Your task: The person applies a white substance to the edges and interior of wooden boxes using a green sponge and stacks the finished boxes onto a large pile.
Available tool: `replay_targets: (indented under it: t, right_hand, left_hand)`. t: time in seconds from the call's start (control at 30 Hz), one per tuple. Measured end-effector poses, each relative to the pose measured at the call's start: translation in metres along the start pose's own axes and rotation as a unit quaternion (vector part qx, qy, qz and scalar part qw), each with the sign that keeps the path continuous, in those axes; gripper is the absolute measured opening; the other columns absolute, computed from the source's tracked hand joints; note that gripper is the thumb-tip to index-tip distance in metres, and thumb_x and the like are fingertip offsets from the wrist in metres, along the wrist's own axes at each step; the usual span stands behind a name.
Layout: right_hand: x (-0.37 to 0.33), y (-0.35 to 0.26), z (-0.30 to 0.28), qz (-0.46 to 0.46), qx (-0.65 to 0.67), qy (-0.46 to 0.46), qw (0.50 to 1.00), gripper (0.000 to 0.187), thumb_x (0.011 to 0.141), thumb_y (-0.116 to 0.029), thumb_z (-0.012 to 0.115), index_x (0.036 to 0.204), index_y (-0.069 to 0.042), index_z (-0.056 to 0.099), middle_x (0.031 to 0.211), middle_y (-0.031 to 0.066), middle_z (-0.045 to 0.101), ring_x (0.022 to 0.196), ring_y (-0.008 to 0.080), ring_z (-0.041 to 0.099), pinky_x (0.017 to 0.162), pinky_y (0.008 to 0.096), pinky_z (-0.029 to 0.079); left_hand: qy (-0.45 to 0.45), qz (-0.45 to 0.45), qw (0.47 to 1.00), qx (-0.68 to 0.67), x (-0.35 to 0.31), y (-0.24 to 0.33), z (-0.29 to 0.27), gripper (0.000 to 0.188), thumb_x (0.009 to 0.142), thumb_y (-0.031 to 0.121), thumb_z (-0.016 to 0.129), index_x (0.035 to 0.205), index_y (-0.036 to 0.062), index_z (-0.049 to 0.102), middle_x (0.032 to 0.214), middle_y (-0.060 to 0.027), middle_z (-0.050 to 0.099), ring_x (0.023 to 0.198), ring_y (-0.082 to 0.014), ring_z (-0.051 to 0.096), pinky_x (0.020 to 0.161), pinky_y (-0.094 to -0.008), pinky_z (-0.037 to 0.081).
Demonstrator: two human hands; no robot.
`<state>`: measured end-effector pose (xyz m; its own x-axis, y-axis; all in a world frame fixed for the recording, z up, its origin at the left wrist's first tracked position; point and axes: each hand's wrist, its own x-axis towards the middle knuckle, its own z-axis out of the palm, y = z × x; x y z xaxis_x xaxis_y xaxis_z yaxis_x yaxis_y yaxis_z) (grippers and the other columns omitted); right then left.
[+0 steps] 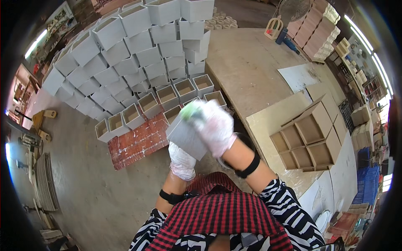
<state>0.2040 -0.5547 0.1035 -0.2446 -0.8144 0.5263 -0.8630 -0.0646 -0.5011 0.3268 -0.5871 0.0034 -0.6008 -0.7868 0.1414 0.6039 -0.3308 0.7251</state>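
Note:
My left hand [182, 161], in a thin whitish glove, holds a grey-white square box [186, 136] from below, tilted in front of my chest. My right hand [214, 125], gloved too, presses a green and white sponge-like pad [192, 111] against the box's upper edge. Both wrists wear black bands. Right behind the box, on the floor, stands a big stack of similar white open boxes [134, 54].
The nearest white boxes sit on red bricks [138, 142]. To the right is a beige worktable [251, 67] with several unpainted brown boxes [312, 138]. Pink-brown stacks [316, 29] and shelving stand at the far right, flat grey pieces [44, 184] at the left.

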Motion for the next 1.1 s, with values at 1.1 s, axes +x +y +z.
replay_targets:
  t: [1.1]
  right_hand:
    - [-0.175, 0.095, 0.054, 0.572, 0.174, 0.095, 0.796, 0.028, 0.084, -0.009, 0.056, 0.109, 0.002, 0.051, 0.104, 0.0116, 0.061, 0.093, 0.0177, 0.059, 0.082, 0.0294, 0.047]
  left_hand:
    - [0.312, -0.274, 0.894, 0.171, 0.135, -0.093, -0.338, 0.032, 0.089, 0.036, 0.047, 0.101, 0.0099, 0.061, 0.092, -0.0037, 0.062, 0.08, -0.0172, 0.057, 0.07, -0.0321, 0.047]
